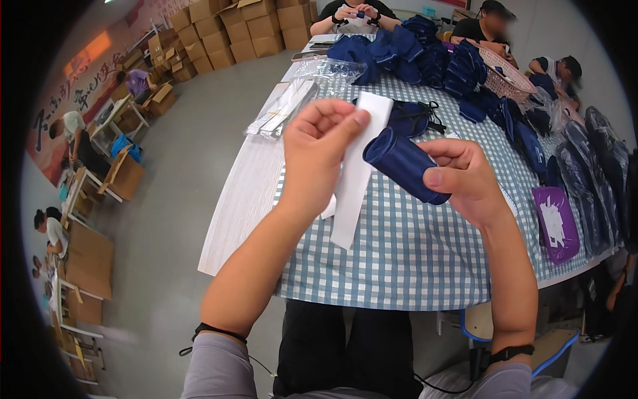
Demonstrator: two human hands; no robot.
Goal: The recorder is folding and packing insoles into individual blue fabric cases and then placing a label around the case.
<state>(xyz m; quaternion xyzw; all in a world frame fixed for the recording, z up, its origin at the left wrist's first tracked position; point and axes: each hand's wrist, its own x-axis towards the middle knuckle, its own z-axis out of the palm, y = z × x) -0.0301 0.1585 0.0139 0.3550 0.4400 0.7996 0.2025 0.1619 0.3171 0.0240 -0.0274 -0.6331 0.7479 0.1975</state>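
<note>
Left hand (pixel 319 143): raised above the table, fingers and thumb pinched shut on the upper part of a white paper strip (pixel 359 169); strip hanging free below, probably kept clear of the cloth so as to stay flat.
Right hand (pixel 462 176): closed around one rolled navy fabric piece (pixel 404 164), thumb along its lower end; roll held tight, seemingly to keep it from unwinding.
Position of strip and roll: both in the air over the checked tablecloth (pixel 412 259), roll touching the strip's right edge at mid-height.
Count, held items: one strip, one roll.
Clear plastic bags (pixel 292 100): a loose stack at the table's far left edge, near the left hand; exact number not discernible.
Navy fabric heap (pixel 412 46): piled at the far end; too many to count.
Bagged navy items (pixel 591 166): overlapping row along the right edge.
Purple packet (pixel 557 223): one, flat on the cloth, right of the right hand.
Basket (pixel 508 80): one, tilted among the heap.
Cardboard boxes (pixel 232 30): stacked beyond the table.
</note>
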